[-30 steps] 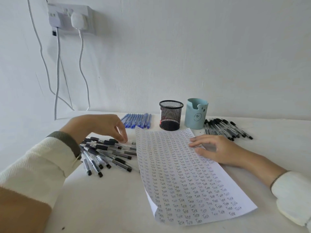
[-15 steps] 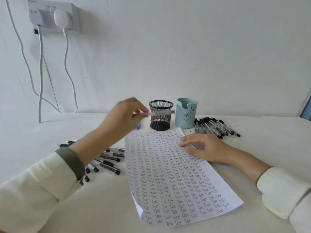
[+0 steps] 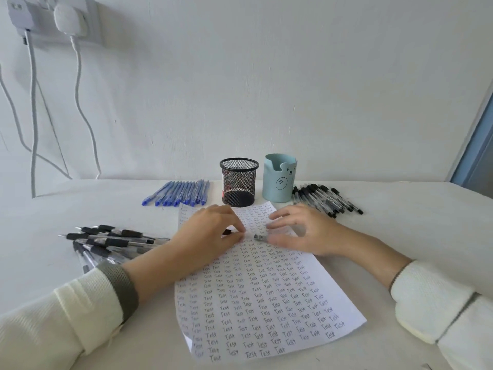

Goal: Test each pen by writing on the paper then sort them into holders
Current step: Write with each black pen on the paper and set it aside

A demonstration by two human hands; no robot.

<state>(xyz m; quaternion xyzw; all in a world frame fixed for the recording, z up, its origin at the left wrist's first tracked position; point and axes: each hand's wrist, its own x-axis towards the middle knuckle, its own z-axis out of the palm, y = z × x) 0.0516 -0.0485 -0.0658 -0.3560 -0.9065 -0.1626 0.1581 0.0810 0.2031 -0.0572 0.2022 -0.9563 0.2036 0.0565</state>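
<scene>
A person in cream knitted sleeves point(image 3: 80, 311) is sitting at a white bench point(image 3: 413, 231), seen from their own head looking down. Their left hand point(image 3: 210, 233) is pinching a slim clear-barrelled pen point(image 3: 257, 237) between thumb and curled fingertips, holding it level over the upper part of a white sheet of paper point(image 3: 266, 303) that is crowded with rows of the handwritten word "Test". Their right hand point(image 3: 306, 231) is hovering at the pen's other end, fingers loosely bent and blurred, so it is impossible to tell whether it is gripping the pen or only reaching it. At 12 o'clock from the sheet a black wire-mesh cylinder holder point(image 3: 238, 182) and, just beside it, a pale blue bear-faced holder point(image 3: 278, 180) are standing upright, with no pens showing above either rim. A row of blue pens point(image 3: 181, 193) is lying at 11 o'clock, a heap of black-capped clear pens point(image 3: 325, 198) at 1 o'clock, and a loose pile of black-gripped pens point(image 3: 112, 241) at 9 o'clock, partly under the left forearm. Likely risks: with neither hand pressing the sheet flat, it may slide or crease once writing begins. The left sleeve may sweep the near pile and set pens rolling. So little blank space is remaining that a faint test mark could be misread, sending the pen to the wrong holder.
</scene>
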